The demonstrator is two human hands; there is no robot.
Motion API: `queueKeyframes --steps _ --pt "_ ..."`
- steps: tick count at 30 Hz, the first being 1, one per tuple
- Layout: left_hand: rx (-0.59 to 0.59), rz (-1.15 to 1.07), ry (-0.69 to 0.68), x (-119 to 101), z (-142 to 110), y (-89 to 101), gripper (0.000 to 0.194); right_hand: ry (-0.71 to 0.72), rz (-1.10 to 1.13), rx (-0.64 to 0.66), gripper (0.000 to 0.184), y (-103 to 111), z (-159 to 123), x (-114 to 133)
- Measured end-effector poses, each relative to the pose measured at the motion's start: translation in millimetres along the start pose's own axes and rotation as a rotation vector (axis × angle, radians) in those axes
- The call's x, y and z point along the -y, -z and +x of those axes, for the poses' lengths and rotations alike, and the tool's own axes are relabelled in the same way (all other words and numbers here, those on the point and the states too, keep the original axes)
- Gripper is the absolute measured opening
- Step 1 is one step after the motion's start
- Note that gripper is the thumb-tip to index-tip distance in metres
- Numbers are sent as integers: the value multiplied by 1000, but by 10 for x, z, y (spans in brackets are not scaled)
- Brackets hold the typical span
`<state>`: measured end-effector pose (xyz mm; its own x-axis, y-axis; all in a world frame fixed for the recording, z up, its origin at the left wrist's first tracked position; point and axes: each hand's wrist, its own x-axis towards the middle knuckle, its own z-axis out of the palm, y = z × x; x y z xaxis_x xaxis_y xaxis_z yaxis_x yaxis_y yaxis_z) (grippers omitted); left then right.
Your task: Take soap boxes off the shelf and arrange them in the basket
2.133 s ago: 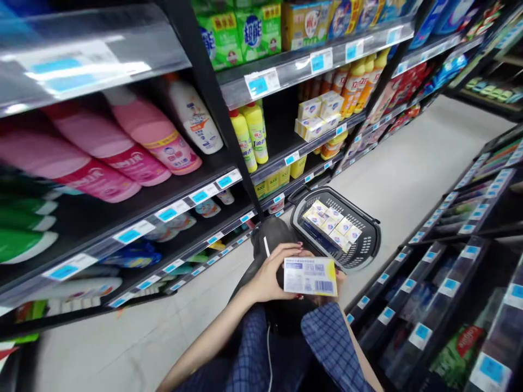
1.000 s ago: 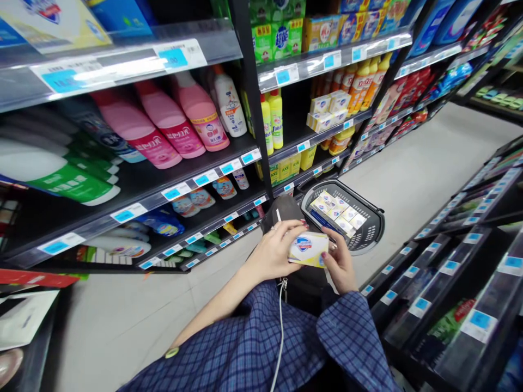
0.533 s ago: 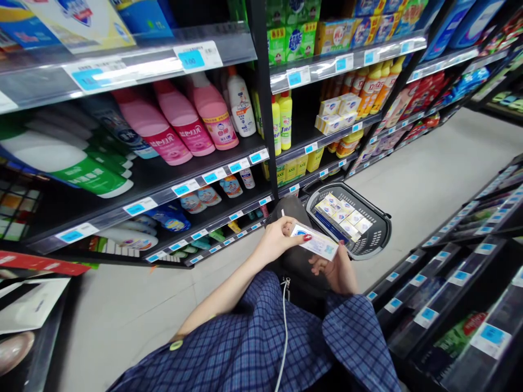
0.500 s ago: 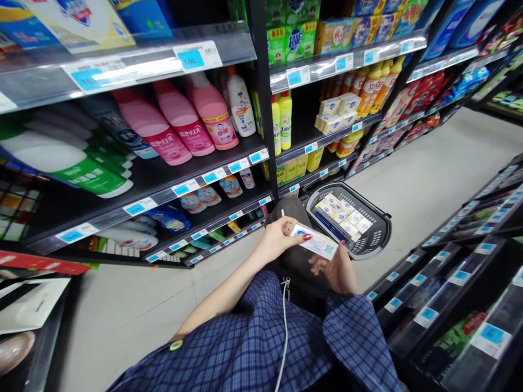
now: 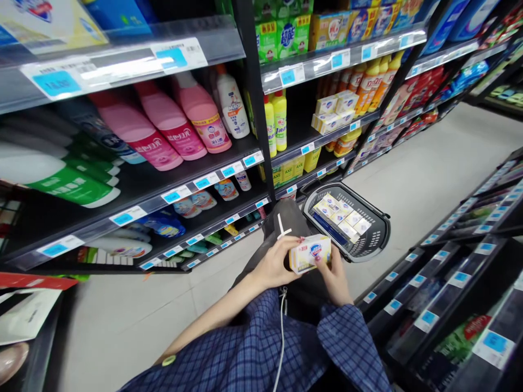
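Between both hands, above my lap, is a white and yellow soap box (image 5: 309,255) with a blue and red emblem. My left hand (image 5: 274,265) is closed on its left end, thumb below and fingers above. My right hand (image 5: 334,275) grips the right end, with the thumb on the printed face. Just beyond the hands, a black shopping basket (image 5: 370,251) rests on the floor. Several similar soap boxes (image 5: 345,215) lie in it, beside a dark blue item (image 5: 327,226).
On the left, shelves hold pink bottles (image 5: 206,117), yellow bottles (image 5: 280,121) and a small stack of soap boxes (image 5: 333,113). A low rack with price tags (image 5: 425,321) stands close on my right. Pale floor (image 5: 441,149) runs ahead along the aisle.
The soap box has been turned over in my hands through several faces; its emblem side now faces up toward me. Both hands keep hold of it. The view shifts slightly.
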<state>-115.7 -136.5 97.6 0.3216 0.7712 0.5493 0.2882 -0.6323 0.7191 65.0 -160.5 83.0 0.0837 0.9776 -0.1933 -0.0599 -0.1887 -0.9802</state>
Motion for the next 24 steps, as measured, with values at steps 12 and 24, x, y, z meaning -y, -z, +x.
queueKeyframes --steps 12,24 --pt "37 162 -24 593 -36 -458 56 329 -626 -35 115 152 600 -248" --pt "169 651 283 1587 -146 -581 70 55 -1340 138 112 1541 4345 -1228"
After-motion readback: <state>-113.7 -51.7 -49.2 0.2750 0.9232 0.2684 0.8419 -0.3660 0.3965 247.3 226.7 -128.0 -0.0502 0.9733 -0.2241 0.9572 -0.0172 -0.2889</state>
